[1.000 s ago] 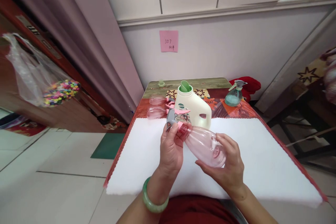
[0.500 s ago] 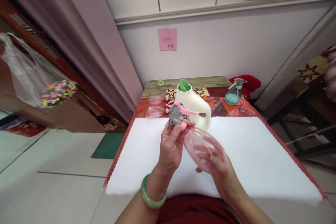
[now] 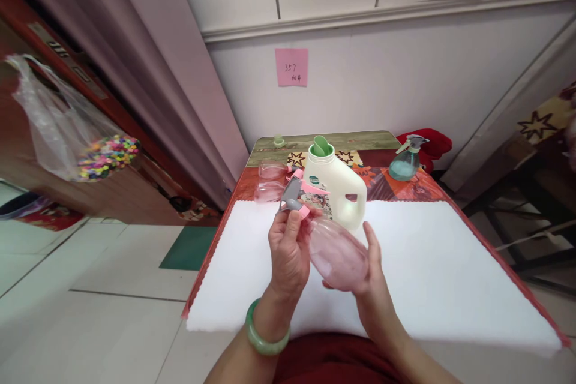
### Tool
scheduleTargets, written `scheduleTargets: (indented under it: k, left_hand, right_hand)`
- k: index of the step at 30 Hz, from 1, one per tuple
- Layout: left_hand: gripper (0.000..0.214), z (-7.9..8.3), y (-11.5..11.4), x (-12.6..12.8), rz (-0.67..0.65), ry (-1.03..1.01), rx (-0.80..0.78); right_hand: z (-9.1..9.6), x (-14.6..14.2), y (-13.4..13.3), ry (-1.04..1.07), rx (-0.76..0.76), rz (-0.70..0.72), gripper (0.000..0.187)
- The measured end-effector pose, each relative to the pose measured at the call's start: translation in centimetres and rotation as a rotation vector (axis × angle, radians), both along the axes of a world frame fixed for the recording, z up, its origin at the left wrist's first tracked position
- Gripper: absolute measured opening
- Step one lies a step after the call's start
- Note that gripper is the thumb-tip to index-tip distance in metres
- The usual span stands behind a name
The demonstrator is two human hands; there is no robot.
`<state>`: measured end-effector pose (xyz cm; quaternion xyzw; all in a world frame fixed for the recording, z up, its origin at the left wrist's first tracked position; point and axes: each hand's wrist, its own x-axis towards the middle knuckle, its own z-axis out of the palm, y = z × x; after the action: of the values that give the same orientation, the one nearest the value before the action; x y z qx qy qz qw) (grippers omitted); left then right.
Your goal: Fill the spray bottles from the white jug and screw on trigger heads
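A clear pink spray bottle (image 3: 337,255) lies tilted between my hands above the white table cover. Its grey and pink trigger head (image 3: 294,191) points up and to the left. My left hand (image 3: 290,252), with a green bangle at the wrist, is closed around the bottle's neck and pink collar. Under the bottle's base, my right hand (image 3: 375,291) cradles it with the fingers beneath and the thumb raised off the side. Just behind stands a cream jug (image 3: 335,177) with a green spout in its mouth.
Two more pink spray bottles (image 3: 269,191) lie on their sides at the back left. A teal spray bottle (image 3: 404,165) stands at the back right. A small green cap (image 3: 279,141) sits near the wall. A plastic bag (image 3: 58,120) of colourful pieces hangs at left.
My right thumb has lifted off the bottle's side, and that hand now supports the base from below. The bottle has shifted slightly left, with my left hand still at its neck.
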<state>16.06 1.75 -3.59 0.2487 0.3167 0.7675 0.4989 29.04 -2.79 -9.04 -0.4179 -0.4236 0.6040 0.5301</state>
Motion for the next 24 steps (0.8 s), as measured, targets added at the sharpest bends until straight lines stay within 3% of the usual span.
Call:
scheduleTargets:
  k: [1, 3, 5, 7, 11, 14, 17, 19, 22, 24]
  left_hand:
    - [0.019, -0.1, 0.1, -0.1, 0.018, -0.011, -0.001]
    - [0.019, -0.2, 0.1, -0.4, 0.011, -0.018, 0.001]
    - [0.022, -0.2, 0.1, -0.6, -0.056, -0.01, 0.006]
    - [0.026, -0.1, -0.1, -0.8, -0.12, -0.006, 0.016]
    - [0.027, 0.4, -0.2, -1.1, -0.151, 0.021, 0.045]
    - [0.023, 0.5, -0.2, -1.5, -0.149, 0.072, 0.061]
    - [0.022, -0.1, -0.5, -1.9, -0.136, 0.091, 0.071]
    - [0.035, -0.9, -1.0, -2.1, -0.167, 0.101, 0.069]
    - [0.073, -2.4, -2.6, -2.2, -0.352, 0.167, 0.029]
    - [0.083, -3.3, -3.6, -2.6, -0.463, 0.187, -0.017]
  right_hand:
    - [-0.7, 0.0, 0.0, -0.176, 0.185, -0.084, 0.117]
    - [-1.7, 0.3, 0.2, -0.447, 0.464, -0.197, 0.11]
    - [-2.0, 0.8, 0.4, -0.481, 0.518, -0.202, 0.095]
    - [-1.5, 1.0, 0.5, -0.247, 0.304, -0.024, 0.09]
    - [-0.3, 0.8, 0.5, 0.489, -0.415, 0.506, 0.084]
    - [-0.5, 0.6, 0.9, 0.784, -0.628, 0.76, 0.096]
    - [-1.3, 0.6, 1.4, 0.839, -0.687, 0.794, 0.097]
    - [-1.7, 0.6, 1.7, 0.838, -0.766, 0.76, 0.097]
    - [-2.1, 0.1, 2.2, 0.804, -0.88, 0.763, 0.103]
    - [-2.4, -0.4, 2.4, 0.704, -0.899, 0.772, 0.106]
